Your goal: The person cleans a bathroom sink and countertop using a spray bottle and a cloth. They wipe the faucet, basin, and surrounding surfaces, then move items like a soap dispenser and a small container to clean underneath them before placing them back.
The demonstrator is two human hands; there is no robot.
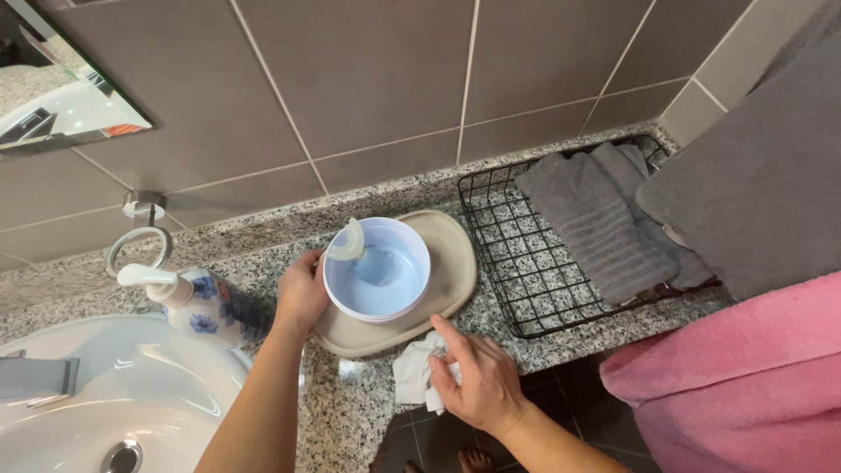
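Note:
A pale blue round cup (378,271) stands on a beige tray (451,280) on the speckled granite counter. A small translucent object leans inside the cup at its left rim. My left hand (300,292) rests against the left side of the cup and the tray's edge, fingers around the cup's wall. My right hand (477,377) presses on a crumpled white cloth (413,372) at the counter's front edge, just below the tray.
A black wire basket (517,280) with folded grey towels (596,219) sits right of the tray. A white and blue floral soap pump (197,302) stands by the white sink (131,394). Grey and pink towels (745,377) hang at right. Tiled wall behind.

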